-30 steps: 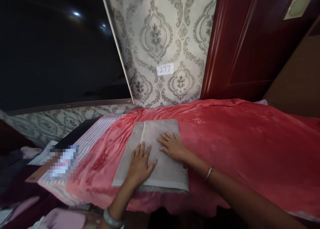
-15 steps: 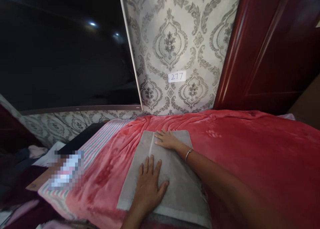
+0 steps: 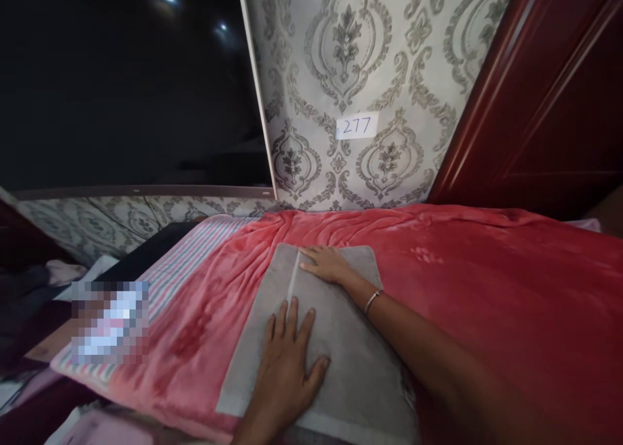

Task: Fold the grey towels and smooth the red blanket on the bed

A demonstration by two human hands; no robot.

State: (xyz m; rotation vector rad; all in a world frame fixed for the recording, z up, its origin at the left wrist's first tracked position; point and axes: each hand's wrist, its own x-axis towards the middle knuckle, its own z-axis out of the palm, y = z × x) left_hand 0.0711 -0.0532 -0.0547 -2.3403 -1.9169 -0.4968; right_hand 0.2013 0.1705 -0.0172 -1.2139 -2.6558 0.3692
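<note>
A folded grey cloth, perhaps a towel (image 3: 350,341), lies flat on a red plush blanket (image 3: 467,289). A pale stripe runs down its left part, and a lighter band crosses its near edge. My left hand (image 3: 287,360) rests palm down on the near left of the cloth, fingers spread and pointing away from me. Farther off, my right hand (image 3: 324,263) lies flat near the cloth's far edge, its fingertips by the top of the stripe. A bracelet (image 3: 374,300) circles the right wrist. Neither hand grips anything.
Striped fabric (image 3: 189,257) shows along the blanket's left side, with a blurred-out item (image 3: 114,325) near it. Behind stand a large dark screen (image 3: 131,95), a patterned wall with a paper label reading 277 (image 3: 357,126), and a dark red wooden panel (image 3: 540,101).
The camera view has shifted slightly, bringing the wall label lower-right in scale and larger. Both hands stay flat on the grey cloth in nearly the same places.
</note>
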